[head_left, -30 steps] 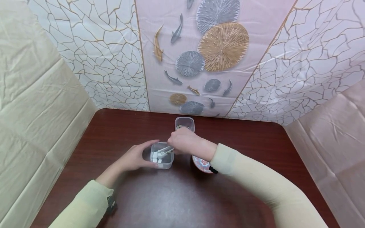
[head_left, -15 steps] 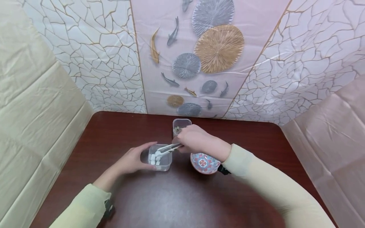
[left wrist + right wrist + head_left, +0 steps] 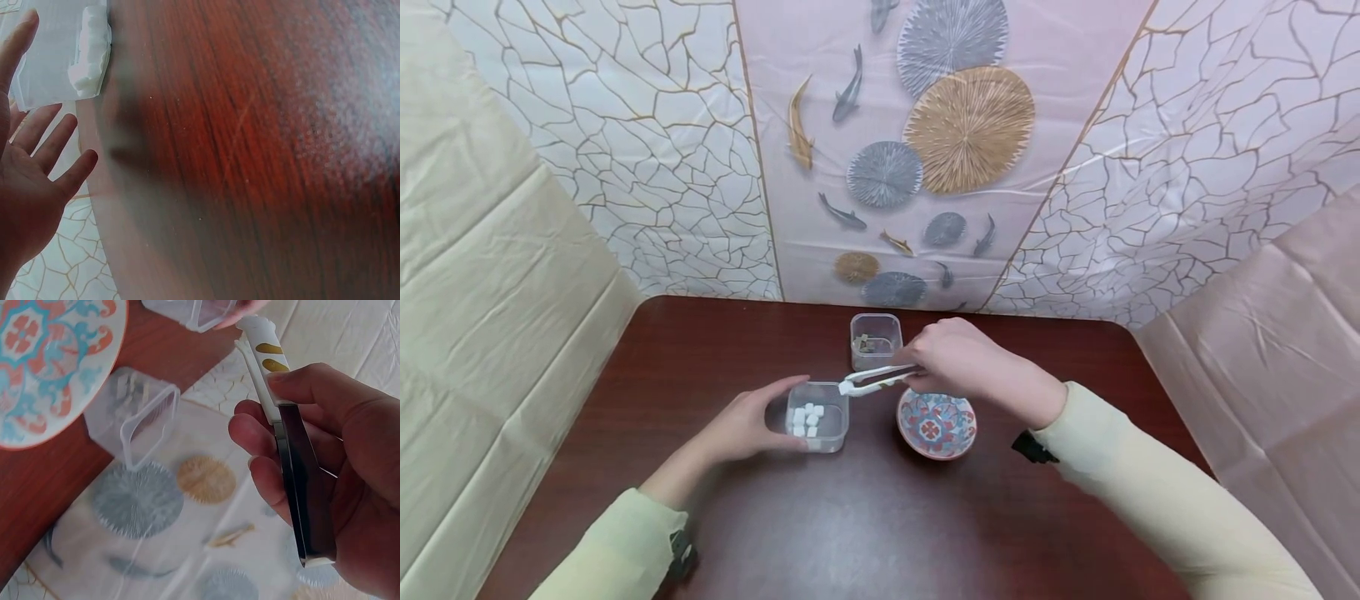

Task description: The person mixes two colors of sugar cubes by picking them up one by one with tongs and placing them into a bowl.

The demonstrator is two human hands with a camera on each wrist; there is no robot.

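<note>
Head view shows the right hand (image 3: 970,362) gripping white tongs (image 3: 874,380), fingers curled round the metal handle end, the white tips closed together just above the far right rim of a clear square tub (image 3: 817,427) holding small white cubes (image 3: 806,417). Left hand (image 3: 745,425) cups that tub's left side with relaxed, spread fingers on the dark red tabletop (image 3: 865,525). Right of the tub sits a patterned bowl (image 3: 937,423); a second clear tub (image 3: 876,340) stands farther back.

Both arms stretched forward, sleeved.
Left hand (image 3: 741,427) spread, fingers straight (thumb apart); right hand (image 3: 964,363) curled, fingers pinching.
</note>
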